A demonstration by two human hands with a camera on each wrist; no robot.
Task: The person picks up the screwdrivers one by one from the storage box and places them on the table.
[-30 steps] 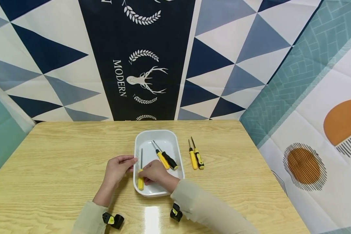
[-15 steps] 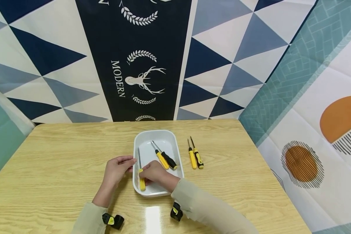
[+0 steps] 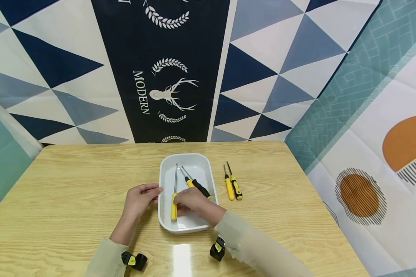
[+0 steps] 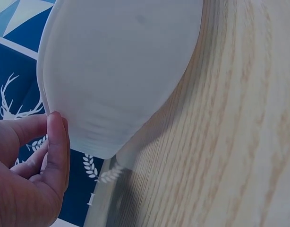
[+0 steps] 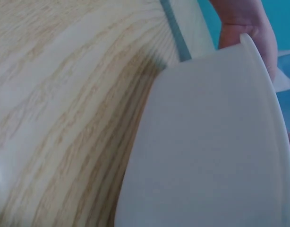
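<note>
A white tray (image 3: pixel 185 230) stands on the wooden table. My left hand (image 3: pixel 138 202) pinches its left rim; the left wrist view shows thumb and fingers at the edge of the tray wall (image 4: pixel 121 71). Inside the tray, my right hand (image 3: pixel 193 201) grips a screwdriver (image 3: pixel 174 211) by its yellow handle, the long shaft pointing away from me. To its right lie a black-handled screwdriver (image 3: pixel 202 189) and a yellow-and-black one (image 3: pixel 188 181), the latter's handle partly covered by my right hand. In the right wrist view the tray's outer wall (image 5: pixel 206 142) hides most of the right hand.
Two more screwdrivers, one yellow (image 3: pixel 229 189) and one yellow-and-black (image 3: pixel 236 188), lie side by side on the table (image 3: pixel 270 215) right of the tray. A patterned cloth backdrop (image 3: pixel 173 92) rises behind the table's far edge.
My right hand has shifted right, drawing the yellow screwdriver from beside the tray's left wall toward the other two. The left hand stays at the rim.
</note>
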